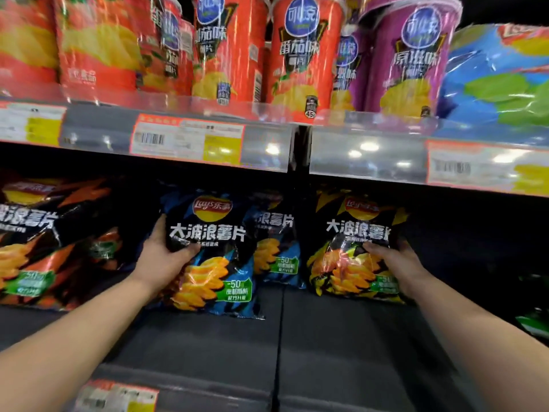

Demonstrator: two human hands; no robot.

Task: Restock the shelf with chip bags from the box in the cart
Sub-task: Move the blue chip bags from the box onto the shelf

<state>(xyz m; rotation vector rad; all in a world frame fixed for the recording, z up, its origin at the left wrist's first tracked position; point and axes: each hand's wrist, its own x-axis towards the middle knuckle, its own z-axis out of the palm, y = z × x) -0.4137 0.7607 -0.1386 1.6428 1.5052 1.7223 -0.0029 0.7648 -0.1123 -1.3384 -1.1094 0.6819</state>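
My left hand (pixel 166 257) grips a black-and-blue chip bag (pixel 214 257) by its left edge, upright on the dark lower shelf (pixel 208 346). Behind it stands a second blue bag (pixel 276 245), partly hidden. My right hand (pixel 398 263) holds the right side of a black-and-yellow chip bag (pixel 353 248), upright on the same shelf right of the divider. The box and the cart are out of view.
Black-and-orange chip bags (pixel 44 242) fill the lower shelf at left. The upper shelf carries red canisters (pixel 300 55), purple canisters (pixel 413 60) and a blue bag (pixel 499 81), with price-tag rails (pixel 190 141) along its edge. A green bag (pixel 534 319) shows at far right.
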